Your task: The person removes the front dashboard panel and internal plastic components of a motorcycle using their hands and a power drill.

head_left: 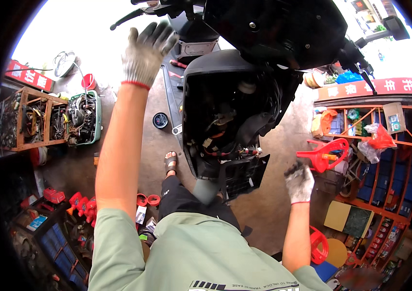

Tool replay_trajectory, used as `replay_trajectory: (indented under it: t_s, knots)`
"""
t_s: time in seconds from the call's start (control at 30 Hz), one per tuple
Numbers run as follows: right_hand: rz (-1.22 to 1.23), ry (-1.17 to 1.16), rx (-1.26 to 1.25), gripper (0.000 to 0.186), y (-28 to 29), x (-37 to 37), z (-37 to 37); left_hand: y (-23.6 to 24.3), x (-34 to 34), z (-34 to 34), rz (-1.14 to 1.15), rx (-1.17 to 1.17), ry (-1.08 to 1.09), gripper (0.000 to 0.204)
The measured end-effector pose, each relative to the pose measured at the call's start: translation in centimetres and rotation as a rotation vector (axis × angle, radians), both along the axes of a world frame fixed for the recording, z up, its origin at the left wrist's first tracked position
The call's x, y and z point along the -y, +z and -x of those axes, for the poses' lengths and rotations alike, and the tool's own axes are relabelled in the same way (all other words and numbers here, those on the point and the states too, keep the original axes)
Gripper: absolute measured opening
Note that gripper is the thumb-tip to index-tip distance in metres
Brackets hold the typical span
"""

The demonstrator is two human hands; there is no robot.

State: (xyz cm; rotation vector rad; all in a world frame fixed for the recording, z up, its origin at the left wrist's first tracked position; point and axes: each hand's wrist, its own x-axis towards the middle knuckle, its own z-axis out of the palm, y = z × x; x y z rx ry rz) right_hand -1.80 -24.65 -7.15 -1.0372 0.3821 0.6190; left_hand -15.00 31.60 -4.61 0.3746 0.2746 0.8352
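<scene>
My left hand (144, 56), in a pale knit glove with a red cuff, is raised at the upper left with its fingers stretched out. It holds nothing and appears beside the scooter's left handlebar lever (127, 18). In front of me stands a black scooter (274, 31); its front body (201, 72) is opened up, with wires (225, 153) and dark parts exposed inside. My right hand (299, 183), also gloved and dirty at the fingertips, hangs to the right with nothing seen in it. Its fingers look loosely apart and overlap the view of a red plastic chair (322, 156).
A wooden crate of parts (21, 119) and a green bin (98, 116) stand at left. A round black dish (160, 120) lies on the floor near the scooter. Orange shelving (373, 182) lines the right side. A tool cabinet (60, 247) is at lower left.
</scene>
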Motion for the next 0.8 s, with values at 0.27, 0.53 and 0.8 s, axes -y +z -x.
replay_trajectory:
  t_s: [0.27, 0.53, 0.8]
  knots:
    - [0.482, 0.403, -0.123, 0.015, -7.5, 4.7, 7.1, -21.6, 13.8, 19.8, 0.329, -0.49, 0.172, 0.021]
    - [0.601, 1.114, -0.037, 0.016, -12.2, 6.3, 13.2, -37.7, 49.3, 49.1, -0.076, -2.07, -0.147, 0.032]
    - [0.583, 1.624, 0.054, 0.017, -12.4, 2.5, 19.3, -32.7, 57.0, 49.9, 0.341, -1.874, -0.076, 0.036]
